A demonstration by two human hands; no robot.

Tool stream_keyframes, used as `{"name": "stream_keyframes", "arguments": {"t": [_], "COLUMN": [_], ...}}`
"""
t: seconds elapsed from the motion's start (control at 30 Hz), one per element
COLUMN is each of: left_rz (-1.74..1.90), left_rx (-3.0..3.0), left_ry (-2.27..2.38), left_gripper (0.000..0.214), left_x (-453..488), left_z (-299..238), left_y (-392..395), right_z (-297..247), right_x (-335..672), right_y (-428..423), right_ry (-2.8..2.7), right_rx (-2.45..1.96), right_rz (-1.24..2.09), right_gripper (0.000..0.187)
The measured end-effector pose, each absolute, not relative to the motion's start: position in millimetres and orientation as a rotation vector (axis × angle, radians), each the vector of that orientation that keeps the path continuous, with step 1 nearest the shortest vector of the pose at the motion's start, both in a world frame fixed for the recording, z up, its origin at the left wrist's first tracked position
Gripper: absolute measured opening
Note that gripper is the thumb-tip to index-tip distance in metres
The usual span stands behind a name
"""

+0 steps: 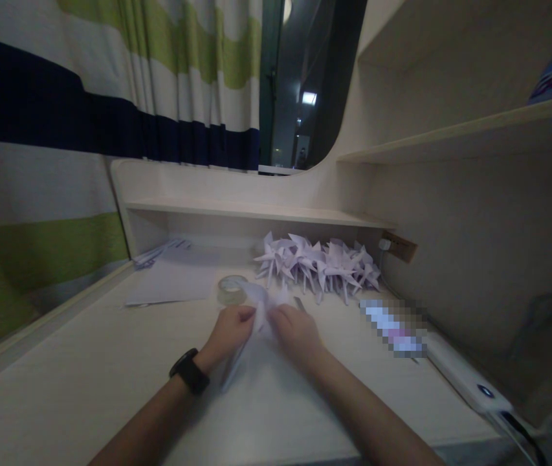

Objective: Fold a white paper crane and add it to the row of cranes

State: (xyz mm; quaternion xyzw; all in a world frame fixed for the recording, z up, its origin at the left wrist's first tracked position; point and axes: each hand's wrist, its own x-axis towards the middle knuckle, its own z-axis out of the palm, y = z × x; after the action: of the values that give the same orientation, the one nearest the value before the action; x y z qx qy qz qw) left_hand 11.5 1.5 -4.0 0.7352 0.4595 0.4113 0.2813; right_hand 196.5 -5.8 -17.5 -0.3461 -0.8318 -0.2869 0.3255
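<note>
A white folded paper pinwheel [262, 301] is between my two hands above the desk, its blades pointing up and outward. My left hand [231, 330] pinches its left side, with a dark watch on the wrist. A thin paper stick [233, 370] slants down below the pinwheel toward me. On the right side, my right hand [298, 333] has its fingers closed on the paper; it is slightly blurred. A roll of clear tape [231, 296] lies just beyond my left hand. Partly behind my right hand is a small grey strip-like object [299, 303].
Many finished paper pinwheels [321, 264] are heaped at the back under a low shelf [256, 210]. White paper sheets [173, 281] lie back left. At right are a pixelated phone-like object [392, 329] and a white power strip [464, 372] with cables. A curtain [193, 71] hangs behind.
</note>
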Motion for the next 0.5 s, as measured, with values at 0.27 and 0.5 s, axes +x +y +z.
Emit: {"name": "stream_keyframes", "arguments": {"t": [0.27, 0.5], "left_rz": [1.071, 1.072], "left_rx": [2.002, 2.01], "left_ry": [1.273, 1.278], "left_gripper": [0.033, 0.034], "left_x": [11.8, 12.6], "left_z": [-3.3, -1.5], "left_y": [-0.4, -1.8], "right_z": [-20.6, -20.3], "right_x": [198.4, 195.5], "right_y": [-2.7, -3.9], "right_ry": [-2.173, -2.169], "right_rx": [-0.946, -0.919], "right_rz": [-0.752, -0.741], "right_gripper": [0.014, 0.015]}}
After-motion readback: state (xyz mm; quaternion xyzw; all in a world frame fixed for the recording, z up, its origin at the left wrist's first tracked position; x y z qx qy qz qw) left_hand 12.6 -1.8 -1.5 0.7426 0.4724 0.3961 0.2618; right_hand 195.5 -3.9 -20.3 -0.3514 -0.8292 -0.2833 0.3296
